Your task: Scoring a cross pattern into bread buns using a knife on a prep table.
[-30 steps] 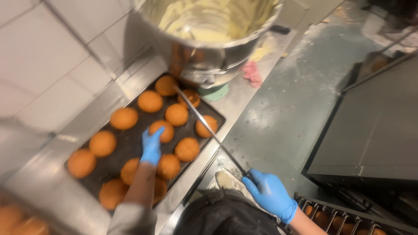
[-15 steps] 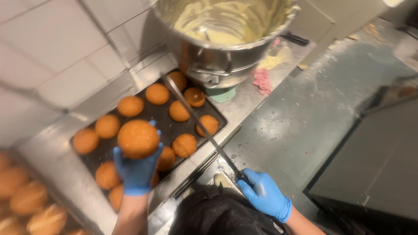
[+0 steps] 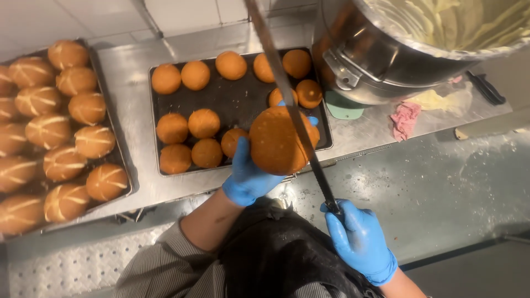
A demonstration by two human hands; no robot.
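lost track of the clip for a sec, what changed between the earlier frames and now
The left hand took one round golden-brown bun off the dark baking tray and lifted it toward the body, up against the long dark knife blade. The right hand kept its grip on the knife handle. The other buns stayed on the tray.

The bun (image 3: pixel 276 140) has been lifted off the dark tray (image 3: pixel 232 102) by the left hand (image 3: pixel 251 176); the knife (image 3: pixel 287 99) is now raised across it.
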